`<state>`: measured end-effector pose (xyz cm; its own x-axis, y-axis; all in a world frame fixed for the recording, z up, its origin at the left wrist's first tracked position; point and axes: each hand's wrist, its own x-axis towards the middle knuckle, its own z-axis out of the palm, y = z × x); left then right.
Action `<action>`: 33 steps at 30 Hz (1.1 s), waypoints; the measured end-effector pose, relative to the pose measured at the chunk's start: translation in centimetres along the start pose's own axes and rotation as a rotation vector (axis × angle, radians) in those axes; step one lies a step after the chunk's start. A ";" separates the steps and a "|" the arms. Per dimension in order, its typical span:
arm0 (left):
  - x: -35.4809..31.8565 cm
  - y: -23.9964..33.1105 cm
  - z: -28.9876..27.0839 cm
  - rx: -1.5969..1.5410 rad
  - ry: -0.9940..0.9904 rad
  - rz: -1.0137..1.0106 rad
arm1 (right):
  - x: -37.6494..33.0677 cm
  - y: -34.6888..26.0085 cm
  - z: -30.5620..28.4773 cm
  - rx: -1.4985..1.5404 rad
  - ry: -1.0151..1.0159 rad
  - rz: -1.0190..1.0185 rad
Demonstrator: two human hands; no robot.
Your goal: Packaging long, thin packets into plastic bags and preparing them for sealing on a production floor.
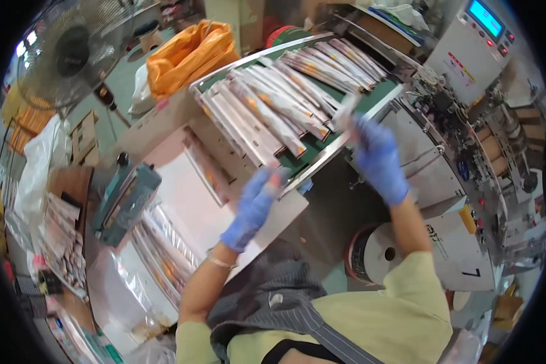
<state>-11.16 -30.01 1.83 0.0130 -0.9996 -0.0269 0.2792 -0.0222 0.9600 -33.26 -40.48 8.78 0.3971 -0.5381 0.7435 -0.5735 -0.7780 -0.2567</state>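
Note:
Many slim, pale packets with orange and brown print lie side by side on the green belt of a metal-edged conveyor. My left hand, in a blue glove, is by the belt's near left corner, close to the packet ends. Its fingers are partly spread, and I see nothing held in them. Over the belt's right edge is my right hand, also blue-gloved. Motion smears its fingers, and a blurred pale shape shows at their tips; whether that is a packet end is unclear.
Left of the belt, a pale table carries a single packet, a grey-green sealer-like device and more packets in clear film. An orange bag and a fan stand beyond. Machinery with a lit screen lines the right.

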 end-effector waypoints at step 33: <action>-23.5 -5.5 -8.2 0.187 0.664 0.043 | -2.5 -24.7 15.3 1.242 -0.599 0.744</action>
<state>-5.16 -6.22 -5.05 0.6225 -0.7768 -0.0953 0.0959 -0.0452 0.9944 -9.11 -24.92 3.80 0.6937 -0.7189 -0.0442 0.0440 0.1036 -0.9936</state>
